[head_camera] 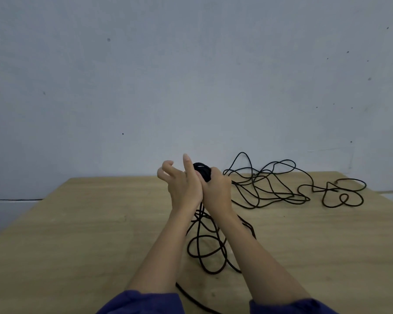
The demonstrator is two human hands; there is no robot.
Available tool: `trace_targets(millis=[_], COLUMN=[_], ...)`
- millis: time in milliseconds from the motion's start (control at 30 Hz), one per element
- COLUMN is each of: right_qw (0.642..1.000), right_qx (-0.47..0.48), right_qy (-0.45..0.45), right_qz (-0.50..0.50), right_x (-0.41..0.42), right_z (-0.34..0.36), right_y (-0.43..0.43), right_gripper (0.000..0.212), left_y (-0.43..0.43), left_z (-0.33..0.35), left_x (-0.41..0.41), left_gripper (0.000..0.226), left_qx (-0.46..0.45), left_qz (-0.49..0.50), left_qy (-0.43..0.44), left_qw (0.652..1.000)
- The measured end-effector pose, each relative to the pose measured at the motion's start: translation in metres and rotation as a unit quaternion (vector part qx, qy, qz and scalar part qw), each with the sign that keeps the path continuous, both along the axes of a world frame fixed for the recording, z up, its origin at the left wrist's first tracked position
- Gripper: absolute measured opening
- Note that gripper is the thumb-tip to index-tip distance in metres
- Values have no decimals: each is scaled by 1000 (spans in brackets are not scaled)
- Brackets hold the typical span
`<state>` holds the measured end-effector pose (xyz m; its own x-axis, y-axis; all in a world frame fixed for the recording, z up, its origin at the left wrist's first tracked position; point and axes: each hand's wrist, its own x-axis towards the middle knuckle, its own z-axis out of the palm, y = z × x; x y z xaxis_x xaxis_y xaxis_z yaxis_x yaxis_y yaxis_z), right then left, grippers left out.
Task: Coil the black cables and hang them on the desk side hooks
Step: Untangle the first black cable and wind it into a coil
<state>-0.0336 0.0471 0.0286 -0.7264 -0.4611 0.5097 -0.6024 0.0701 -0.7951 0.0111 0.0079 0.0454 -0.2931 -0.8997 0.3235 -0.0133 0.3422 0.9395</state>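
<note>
Black cable coil (202, 171): gripped tight by the right hand (216, 191), fingers wrapped round it, raised above the desk (77, 223). Pressed the left hand (182, 184) against the right, thumb up, fingers half-curled on nothing. Dangled loose strands (204, 241) between the wrists onto the wood. Left a tangled length (270, 184) sprawled far right, by the wall (191, 75).

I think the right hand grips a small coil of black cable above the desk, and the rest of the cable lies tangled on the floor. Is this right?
Not quite. The rest of the cable lies tangled on the wooden desk, not on the floor, as the head view shows. The right hand does grip the small coil above the desk.
</note>
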Motion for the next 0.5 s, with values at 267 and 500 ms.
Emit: trace_targets(millis=[267,500], right_qw=[964,894], right_qx=[-185,-315], right_qy=[-173,-315], right_qz=[-84,-40], right_x=[-29,-19], right_z=[11,32], right_y=[2,6], right_gripper=[43,31], left_y=[-5,-7], left_z=[-25,-56], left_x=[19,1], left_gripper=[84,98], left_qx=[325,608], left_qz=[-255,-389], left_qy=[-62,241], left_qw=[909,649])
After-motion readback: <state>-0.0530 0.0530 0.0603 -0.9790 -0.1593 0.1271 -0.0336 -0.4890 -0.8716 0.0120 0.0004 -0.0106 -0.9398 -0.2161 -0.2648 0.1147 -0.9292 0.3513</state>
